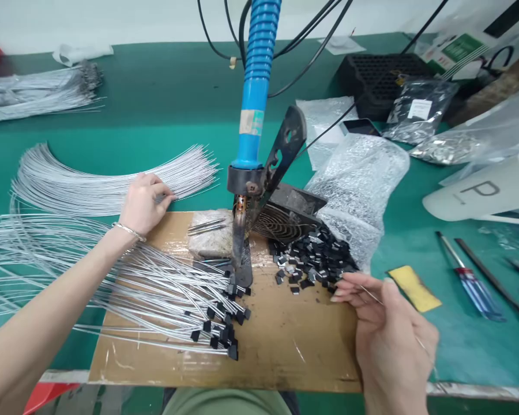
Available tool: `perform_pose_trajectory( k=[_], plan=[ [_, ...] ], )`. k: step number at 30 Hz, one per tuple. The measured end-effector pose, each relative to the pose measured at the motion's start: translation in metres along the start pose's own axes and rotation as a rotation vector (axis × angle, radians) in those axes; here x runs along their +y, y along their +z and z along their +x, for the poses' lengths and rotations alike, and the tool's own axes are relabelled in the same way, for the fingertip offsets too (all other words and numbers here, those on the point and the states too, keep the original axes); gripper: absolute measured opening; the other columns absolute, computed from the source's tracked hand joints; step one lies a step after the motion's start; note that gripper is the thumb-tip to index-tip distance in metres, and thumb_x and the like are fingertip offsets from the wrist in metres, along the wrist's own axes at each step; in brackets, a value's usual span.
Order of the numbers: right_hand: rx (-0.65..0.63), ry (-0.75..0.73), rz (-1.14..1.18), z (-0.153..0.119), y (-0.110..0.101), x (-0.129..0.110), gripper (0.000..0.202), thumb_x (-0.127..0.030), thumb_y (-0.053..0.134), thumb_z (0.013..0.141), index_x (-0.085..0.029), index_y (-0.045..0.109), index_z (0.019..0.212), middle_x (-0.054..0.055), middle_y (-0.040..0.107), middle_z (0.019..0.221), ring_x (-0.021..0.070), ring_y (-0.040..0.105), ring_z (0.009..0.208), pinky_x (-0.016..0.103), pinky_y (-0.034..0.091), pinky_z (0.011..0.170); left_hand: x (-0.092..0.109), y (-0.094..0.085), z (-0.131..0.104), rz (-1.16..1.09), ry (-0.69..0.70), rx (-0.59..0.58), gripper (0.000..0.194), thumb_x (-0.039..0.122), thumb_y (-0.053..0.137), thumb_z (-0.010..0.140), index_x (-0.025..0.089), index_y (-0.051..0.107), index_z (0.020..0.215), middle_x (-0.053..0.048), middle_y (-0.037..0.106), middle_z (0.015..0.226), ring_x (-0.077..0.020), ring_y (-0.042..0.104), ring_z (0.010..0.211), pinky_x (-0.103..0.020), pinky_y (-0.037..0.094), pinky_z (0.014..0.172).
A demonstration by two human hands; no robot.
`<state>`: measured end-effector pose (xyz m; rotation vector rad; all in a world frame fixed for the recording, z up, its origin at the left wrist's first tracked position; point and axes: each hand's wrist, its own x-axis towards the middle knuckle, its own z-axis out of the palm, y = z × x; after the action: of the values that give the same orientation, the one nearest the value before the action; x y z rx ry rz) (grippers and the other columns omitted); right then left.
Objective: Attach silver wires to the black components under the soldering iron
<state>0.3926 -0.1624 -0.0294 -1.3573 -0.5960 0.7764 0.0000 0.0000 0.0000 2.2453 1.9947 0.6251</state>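
Left hand (145,203) pinches wires from the far-left fan of wires (95,184); right hand (383,323) apparently grips one thin wire (372,295) beside black caps (313,259).

Green mat (155,104) covers workbench, wrinkle-free, evenly lit, no hard shadows. Pale wall (112,17) runs along far edge. Brown board (285,340) lies on mat at near edge, scuffed and stained. Blue ribbed hose (259,57) drops from above at centre; black cables (311,52) trail behind it toward wall. Black tray (372,75) at far right, clear plastic bags (480,132) beside it. Bubble wrap (358,178) right of centre. Blue-handled screwdriver (471,282) on mat, right.
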Motion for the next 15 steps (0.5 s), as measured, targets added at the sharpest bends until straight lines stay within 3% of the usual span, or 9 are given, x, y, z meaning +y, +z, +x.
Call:
perform_pose_trajectory(
  k=[6, 10, 13, 15],
  plan=[
    [0.002, 0.012, -0.011, -0.001, 0.001, -0.001, 0.041, -0.054, 0.085, 0.085, -0.015, 0.084, 0.075, 0.008, 0.081, 0.076, 0.0172, 0.070, 0.061, 0.030, 0.057, 0.057, -0.001, -0.024, -0.006, -0.150, -0.095, 0.176, 0.023, 0.041, 0.076, 0.093, 0.019, 0.076, 0.085, -0.007, 0.078, 0.099, -0.0272, 0.068, 0.103, -0.047, 0.053, 0.102],
    [-0.001, 0.021, -0.028, -0.001, -0.001, 0.000, 0.041, -0.055, 0.086, 0.084, -0.015, 0.084, 0.076, 0.007, 0.080, 0.075, 0.0170, 0.069, 0.061, 0.030, 0.056, 0.059, 0.004, -0.041, -0.007, -0.330, -0.166, 0.248, 0.026, 0.040, 0.075, 0.097, 0.014, 0.071, 0.097, -0.002, 0.076, 0.088, -0.0162, 0.073, 0.079, -0.036, 0.063, 0.081],
    [-0.002, 0.022, -0.032, -0.002, -0.001, 0.001, 0.041, -0.056, 0.086, 0.083, -0.015, 0.084, 0.076, 0.006, 0.080, 0.074, 0.0154, 0.069, 0.061, 0.028, 0.056, 0.060, 0.016, -0.057, -0.010, -0.406, -0.179, 0.329, 0.020, 0.034, 0.077, 0.093, 0.016, 0.070, 0.090, 0.003, 0.072, 0.071, -0.0091, 0.064, 0.060, -0.027, 0.057, 0.065],
    [-0.003, 0.023, -0.031, -0.002, -0.001, 0.001, 0.041, -0.056, 0.087, 0.082, -0.015, 0.084, 0.075, 0.005, 0.081, 0.074, 0.0144, 0.069, 0.061, 0.027, 0.056, 0.061, 0.026, -0.072, -0.017, -0.404, -0.166, 0.396, 0.018, 0.032, 0.079, 0.089, 0.016, 0.071, 0.087, 0.002, 0.072, 0.070, -0.0073, 0.058, 0.057, -0.025, 0.049, 0.057]
  ],
)
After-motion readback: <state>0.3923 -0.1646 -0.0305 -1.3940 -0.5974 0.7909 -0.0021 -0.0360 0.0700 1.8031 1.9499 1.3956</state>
